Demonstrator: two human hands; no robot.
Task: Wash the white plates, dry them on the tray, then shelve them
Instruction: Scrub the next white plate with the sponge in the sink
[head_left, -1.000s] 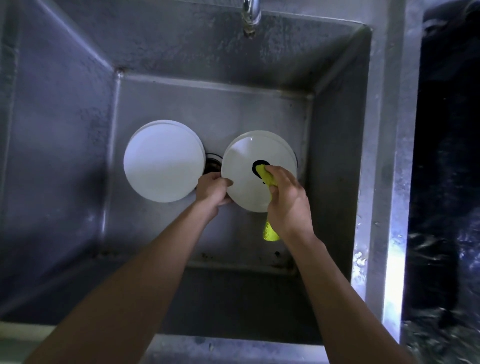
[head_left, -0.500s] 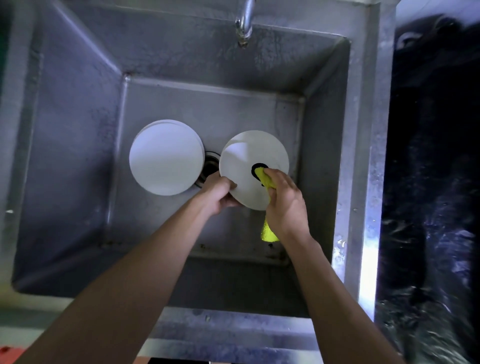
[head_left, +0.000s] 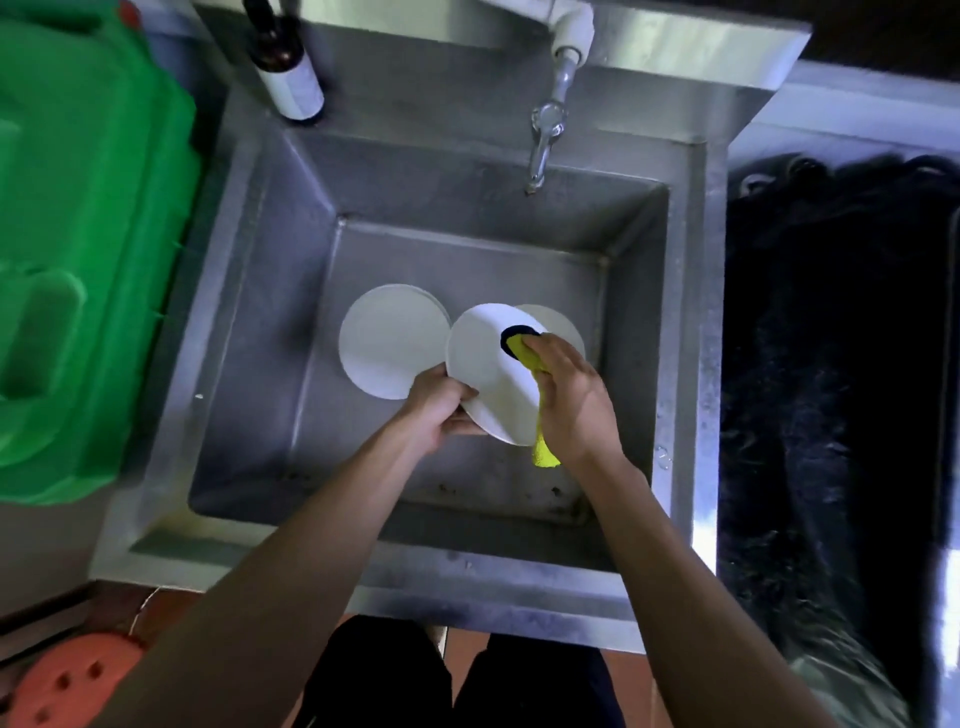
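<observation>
At nine o'clock from the basin a green plastic bin (head_left: 78, 249) is standing beside the sink (head_left: 249, 291), and a dark bottle (head_left: 288, 73) is resting on the sink's back ledge at eleven o'clock, out of my way. On the sink floor a white plate (head_left: 389, 345) is lying flat at about ten o'clock from my hands, waiting its turn. My left hand (head_left: 441, 405) is gripping the lower left edge of the plate I am washing (head_left: 483, 369), fingers curled under the rim and thumb on top, so it is held tilted above the basin with its face toward me. My right hand (head_left: 571, 400) is clutching a yellow sponge (head_left: 527, 356) and pressing its dark scouring end against the plate's face at two o'clock. Behind it, another plate (head_left: 563, 325) is peeking out at three o'clock, low in the sink. The tap (head_left: 543, 140) is hanging at twelve o'clock; I see no water coming from it. I judge I am in the washing stage, with drying and shelving ahead.
</observation>
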